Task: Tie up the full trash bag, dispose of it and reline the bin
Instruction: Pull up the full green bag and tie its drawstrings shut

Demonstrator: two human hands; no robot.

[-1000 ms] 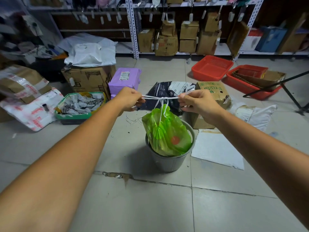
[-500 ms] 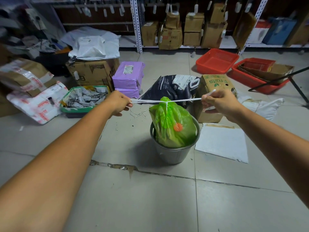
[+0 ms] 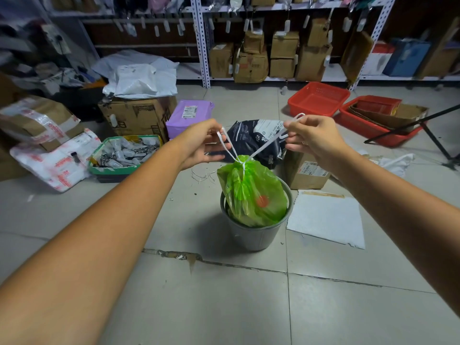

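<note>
Both bare arms reach forward from the near corners, the hands raised above a grey bin (image 3: pixel 256 235) that stands on the tiled floor (image 3: pixel 199 307) in the middle of the scene. The left hand (image 3: pixel 202 143) is turned palm inward, thumb and fingers pinched on one white drawstring (image 3: pixel 227 145); the right hand (image 3: pixel 312 138) sits a little farther and higher, closed on the other drawstring (image 3: pixel 270 141), whose end loops out above its knuckles. The two strings slant down and meet in a V at the gathered neck of the green trash bag (image 3: pixel 251 195), which sits in the bin and bulges above its rim, leaning left. An orange round shape shows through the plastic.

Just beyond the bag lies a black and white pouch (image 3: pixel 258 138) printed with paw marks; its writing is too small to read. A cardboard box (image 3: pixel 307 170) to the right of the bin carries a white label, unreadable. A purple parcel (image 3: pixel 188 118) to the far left bears a shipping label, also illegible. A white sheet (image 3: pixel 326 217) lies flat on the floor just right of the bin
</note>
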